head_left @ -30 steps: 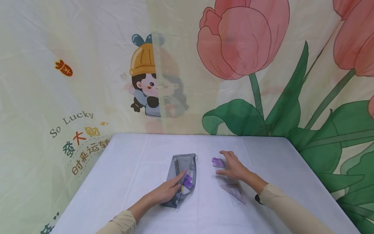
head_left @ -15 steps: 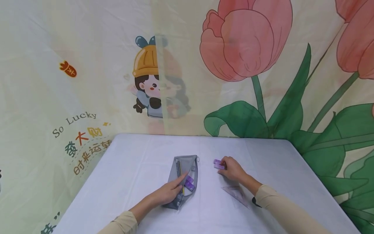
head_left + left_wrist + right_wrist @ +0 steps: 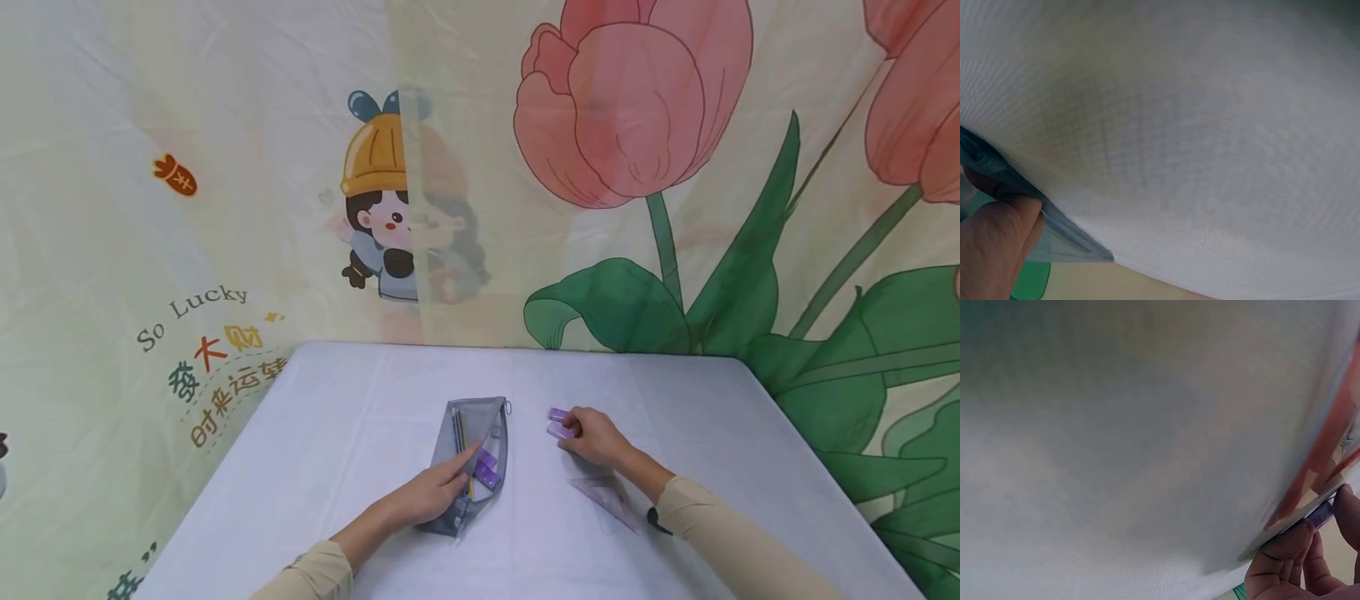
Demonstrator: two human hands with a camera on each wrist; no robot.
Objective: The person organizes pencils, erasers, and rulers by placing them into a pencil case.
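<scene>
A grey mesh pencil case [image 3: 442,454] lies unzipped on the white table, a pull ring at its far corner. Pencils [image 3: 459,429] and purple blocks [image 3: 486,475] show inside. My left hand [image 3: 427,493] holds its open edge; in the left wrist view the thumb [image 3: 1019,215] presses on the grey mesh. To the right, my right hand [image 3: 596,437] pinches the nearer of two small purple blocks [image 3: 559,430] between thumb and fingers. The other purple block [image 3: 557,413] lies just behind it. In the right wrist view the pinched block [image 3: 1321,515] is partly hidden by fingertips.
A clear set square [image 3: 606,500] lies on the white table [image 3: 360,417], just below the right forearm. Behind the table's far edge hangs a curtain [image 3: 465,167] printed with tulips and a cartoon figure.
My right hand has come down from spread fingers over the purple blocks to a pinch on the nearer one, which has turned slightly. The left hand still holds the pencil case.
</scene>
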